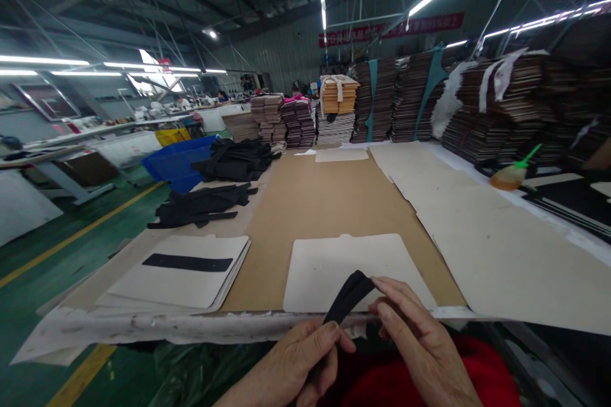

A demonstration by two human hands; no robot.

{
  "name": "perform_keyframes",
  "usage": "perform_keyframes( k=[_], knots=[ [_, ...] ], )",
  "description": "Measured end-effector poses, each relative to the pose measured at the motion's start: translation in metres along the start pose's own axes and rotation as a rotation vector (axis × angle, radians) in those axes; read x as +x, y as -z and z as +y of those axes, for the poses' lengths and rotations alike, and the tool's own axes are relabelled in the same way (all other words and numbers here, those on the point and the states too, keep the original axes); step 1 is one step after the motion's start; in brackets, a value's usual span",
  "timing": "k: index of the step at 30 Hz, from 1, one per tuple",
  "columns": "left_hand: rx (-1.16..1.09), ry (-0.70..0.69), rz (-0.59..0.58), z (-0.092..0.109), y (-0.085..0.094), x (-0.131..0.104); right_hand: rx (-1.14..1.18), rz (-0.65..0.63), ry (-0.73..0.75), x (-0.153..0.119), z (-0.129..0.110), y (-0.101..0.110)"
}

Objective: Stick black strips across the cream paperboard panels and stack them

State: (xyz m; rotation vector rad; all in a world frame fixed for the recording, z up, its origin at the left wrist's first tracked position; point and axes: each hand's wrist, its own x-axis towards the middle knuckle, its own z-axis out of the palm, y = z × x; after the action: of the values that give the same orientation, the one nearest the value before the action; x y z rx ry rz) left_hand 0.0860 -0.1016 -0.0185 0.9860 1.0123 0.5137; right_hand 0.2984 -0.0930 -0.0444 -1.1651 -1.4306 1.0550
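My left hand (pixel 310 356) is closed on one end of a black fabric strip (pixel 351 296), thumb on top. The strip slants up and to the right over the near edge of a cream board (pixel 348 261), its far end bent over. At that far end is my right hand (pixel 415 331), a fingertip touching or almost touching the cloth. Its thumb and fingers stand apart, not gripping. To the left, another black strip (pixel 187 262) lies flat across the top board of a small stack of cream boards (pixel 191 292).
Piles of black strips (pixel 203 203) lie at the table's left, beside a blue bin (pixel 179 159). Large cream sheets (pixel 487 216) cover the right side. A bottle with a green nozzle (pixel 510 175) stands there. Tall stacks of dark pieces (pixel 375 102) line the back.
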Motion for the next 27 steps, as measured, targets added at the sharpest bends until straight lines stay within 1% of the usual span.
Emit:
perform_keyframes(
  k=[3, 5, 7, 10, 11, 13, 15, 16, 18, 19, 21, 23, 25, 27],
  knots=[
    [-0.057, -0.008, 0.025, -0.002, -0.002, 0.001, 0.005, 0.091, 0.042, -0.004, 0.001, -0.001],
    [-0.105, -0.023, 0.025, -0.004, -0.001, 0.002, 0.036, 0.113, 0.044, -0.006, -0.001, -0.001],
    [-0.149, -0.049, 0.032, -0.007, 0.001, 0.001, 0.092, 0.062, 0.000, -0.008, -0.006, 0.000],
    [-0.143, -0.062, 0.024, -0.006, 0.007, -0.002, 0.211, -0.072, -0.110, -0.010, -0.011, 0.005],
    [-0.102, -0.055, 0.017, -0.004, 0.008, -0.004, 0.267, -0.107, -0.145, -0.011, -0.011, 0.006],
    [0.051, -0.023, 0.012, 0.003, 0.008, -0.010, 0.422, -0.156, -0.241, -0.013, -0.009, 0.009],
    [0.236, -0.007, 0.056, 0.011, 0.006, -0.016, 0.579, -0.195, -0.372, -0.015, -0.005, 0.011],
    [0.304, -0.006, 0.069, 0.015, 0.004, -0.018, 0.609, -0.206, -0.434, -0.017, -0.002, 0.012],
    [0.369, -0.004, 0.053, 0.019, 0.000, -0.019, 0.578, -0.265, -0.525, -0.019, 0.003, 0.012],
    [0.385, -0.003, 0.029, 0.020, -0.002, -0.019, 0.548, -0.309, -0.542, -0.020, 0.004, 0.011],
    [0.392, 0.007, -0.018, 0.020, -0.005, -0.016, 0.500, -0.405, -0.542, -0.020, 0.006, 0.011],
    [0.351, -0.014, -0.025, 0.021, -0.007, -0.015, 0.451, -0.449, -0.516, -0.018, 0.006, 0.014],
    [0.273, -0.058, -0.005, 0.024, -0.007, -0.016, 0.365, -0.395, -0.492, -0.015, 0.003, 0.021],
    [0.270, -0.040, 0.033, 0.029, -0.004, -0.021, 0.302, -0.301, -0.469, -0.012, -0.001, 0.032]
  ],
)
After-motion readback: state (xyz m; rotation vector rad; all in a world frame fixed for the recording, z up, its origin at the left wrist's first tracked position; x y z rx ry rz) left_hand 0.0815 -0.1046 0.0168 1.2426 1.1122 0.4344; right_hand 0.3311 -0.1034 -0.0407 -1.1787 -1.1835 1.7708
